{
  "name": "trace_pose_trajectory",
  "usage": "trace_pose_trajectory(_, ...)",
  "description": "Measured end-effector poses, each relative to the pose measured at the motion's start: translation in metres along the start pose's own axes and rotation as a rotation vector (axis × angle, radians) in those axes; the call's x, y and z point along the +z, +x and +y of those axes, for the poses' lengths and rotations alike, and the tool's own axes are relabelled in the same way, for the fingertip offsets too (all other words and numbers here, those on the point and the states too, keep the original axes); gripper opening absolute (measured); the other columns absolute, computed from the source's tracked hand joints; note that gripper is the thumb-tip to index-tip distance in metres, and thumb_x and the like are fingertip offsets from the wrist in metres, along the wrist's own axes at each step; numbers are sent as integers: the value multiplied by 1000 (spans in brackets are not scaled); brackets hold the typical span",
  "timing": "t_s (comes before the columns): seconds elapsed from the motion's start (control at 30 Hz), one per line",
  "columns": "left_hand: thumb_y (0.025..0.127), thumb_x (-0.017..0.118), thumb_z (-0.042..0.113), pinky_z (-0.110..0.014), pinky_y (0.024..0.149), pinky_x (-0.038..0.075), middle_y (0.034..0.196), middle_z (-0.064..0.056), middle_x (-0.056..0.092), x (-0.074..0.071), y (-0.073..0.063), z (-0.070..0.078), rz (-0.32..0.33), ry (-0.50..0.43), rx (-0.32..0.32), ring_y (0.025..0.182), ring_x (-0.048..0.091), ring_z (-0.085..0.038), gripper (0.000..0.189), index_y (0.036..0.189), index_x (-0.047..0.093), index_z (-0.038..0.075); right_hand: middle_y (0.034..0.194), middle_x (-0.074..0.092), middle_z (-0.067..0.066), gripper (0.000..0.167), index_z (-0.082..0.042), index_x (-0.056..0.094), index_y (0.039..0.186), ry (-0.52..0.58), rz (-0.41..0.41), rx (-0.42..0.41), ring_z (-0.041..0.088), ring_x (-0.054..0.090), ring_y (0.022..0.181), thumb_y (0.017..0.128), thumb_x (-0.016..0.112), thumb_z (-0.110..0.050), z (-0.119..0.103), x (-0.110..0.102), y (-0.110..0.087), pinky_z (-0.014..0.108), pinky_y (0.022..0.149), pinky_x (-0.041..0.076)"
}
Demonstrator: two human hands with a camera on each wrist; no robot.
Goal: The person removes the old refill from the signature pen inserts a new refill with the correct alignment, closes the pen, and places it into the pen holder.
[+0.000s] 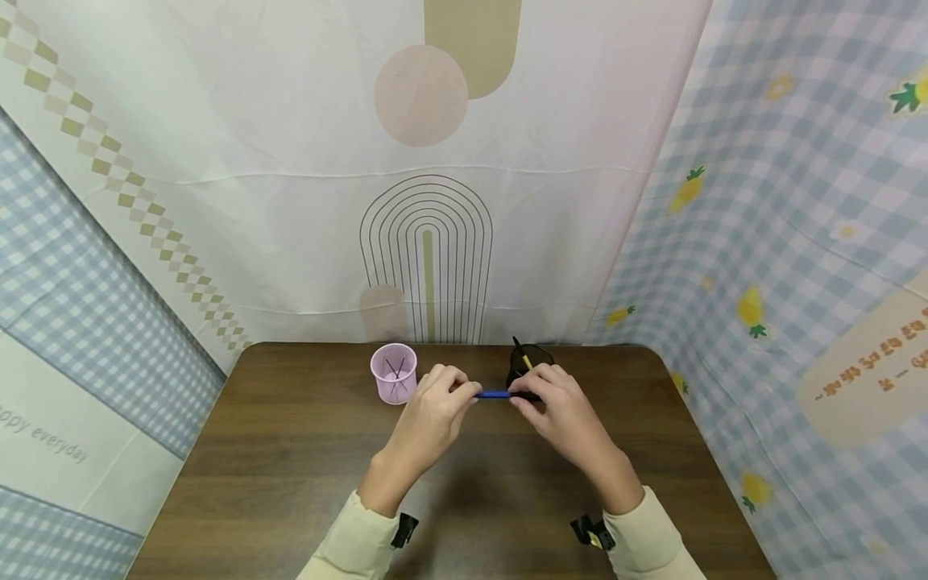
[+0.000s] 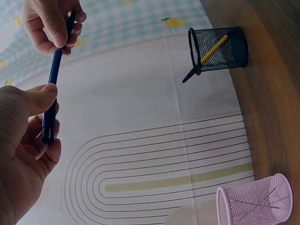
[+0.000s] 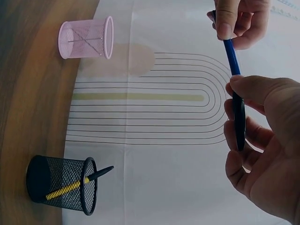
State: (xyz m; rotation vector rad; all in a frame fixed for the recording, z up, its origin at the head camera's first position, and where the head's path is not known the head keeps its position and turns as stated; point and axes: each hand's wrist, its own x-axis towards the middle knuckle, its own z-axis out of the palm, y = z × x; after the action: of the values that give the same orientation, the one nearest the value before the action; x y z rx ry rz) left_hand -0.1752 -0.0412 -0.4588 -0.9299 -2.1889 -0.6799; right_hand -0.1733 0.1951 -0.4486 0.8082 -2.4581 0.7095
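Observation:
A slim blue pen with a dark tapered end is held level between both hands, above the table. My left hand pinches its blue end between thumb and fingers; in the left wrist view that end pokes out past the thumb. At the dark end, my right hand grips with thumb and fingertips, and the tapered part lies along the fingers in the right wrist view. Behind the right hand stands a black mesh pen cup, holding a yellow pen with a black end leaning out over the rim.
A pink mesh cup stands at the back of the brown wooden table, just left of my left hand. Thin dark crossed lines show inside it. A printed white cloth hangs behind the table, with checked blue cloth along the right.

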Motion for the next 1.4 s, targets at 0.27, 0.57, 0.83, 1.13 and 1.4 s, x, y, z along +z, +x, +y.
trace_pose_trajectory(0.27, 93, 74, 8, -33, 74, 48, 95, -3, 62, -2, 0, 0, -1, 0, -3, 87, 58, -22, 9, 102, 73, 9, 94, 65, -4, 19, -18, 73, 95, -13, 19, -20, 13, 55, 85, 82, 87, -15, 0, -1, 1, 33, 74, 46)
trace_pose_trajectory(0.57, 92, 75, 9, -33, 75, 48, 95, -3, 62, -2, -1, -2, 7, 15, -2, 88, 58, -22, 9, 101, 73, 10, 95, 65, -4, 19, -18, 73, 94, -57, 23, -32, 16, 56, 86, 82, 87, -15, 1, -2, 1, 36, 76, 47)
trace_pose_trajectory(0.83, 91, 75, 8, -33, 78, 49, 95, -4, 62, -5, -1, -3, 9, 13, 2, 87, 58, -23, 10, 101, 73, 9, 94, 66, -3, 18, -18, 73, 92, -74, 38, -47, 16, 57, 85, 81, 87, -15, 0, -3, 2, 37, 75, 48)
trace_pose_trajectory(1.13, 92, 75, 7, -33, 79, 50, 95, -4, 62, -6, -4, -5, -18, 14, -10, 87, 58, -22, 10, 102, 72, 8, 95, 67, -3, 19, -18, 74, 92, -37, 47, -32, 16, 57, 87, 80, 87, -12, 3, -2, 0, 35, 74, 48)
trace_pose_trajectory(1.4, 91, 75, 5, -32, 77, 50, 95, -3, 62, -8, -4, -7, -16, 10, -8, 87, 57, -21, 11, 102, 72, 8, 95, 65, -6, 24, -19, 73, 93, 7, 40, 9, 11, 56, 89, 78, 88, -8, 3, -3, -2, 28, 70, 50)
